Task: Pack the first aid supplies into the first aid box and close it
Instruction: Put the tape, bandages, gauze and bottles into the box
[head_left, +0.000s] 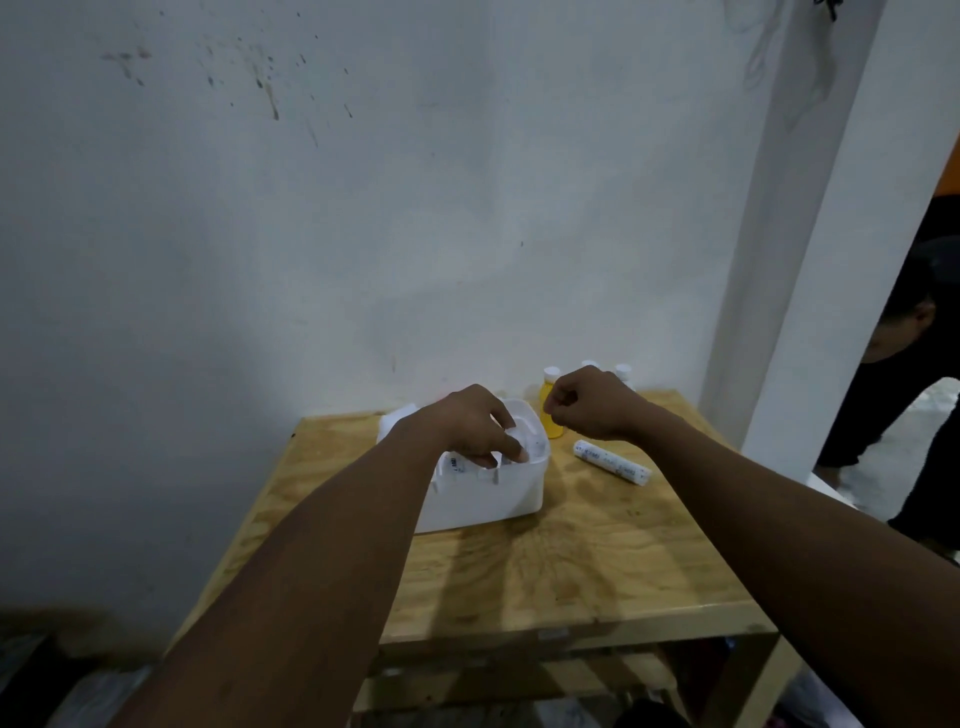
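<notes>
A plywood bench (597, 571) with a lower shelf (519, 680) stands against a white wall (415, 234) flecked with dark stains (270, 98), beside a white pillar (800, 249), past which a person (914, 332) in dark clothes bends.

Obscured and illegible items recorded.
The contents of the first aid box (488, 493) are largely covered by the left hand (467, 421), and its grasp cannot be determined. Two bottles (622, 370) are hidden behind the right hand (587, 405), caps excepted. Print on the wrapped roll (610, 461) cannot be read.
</notes>
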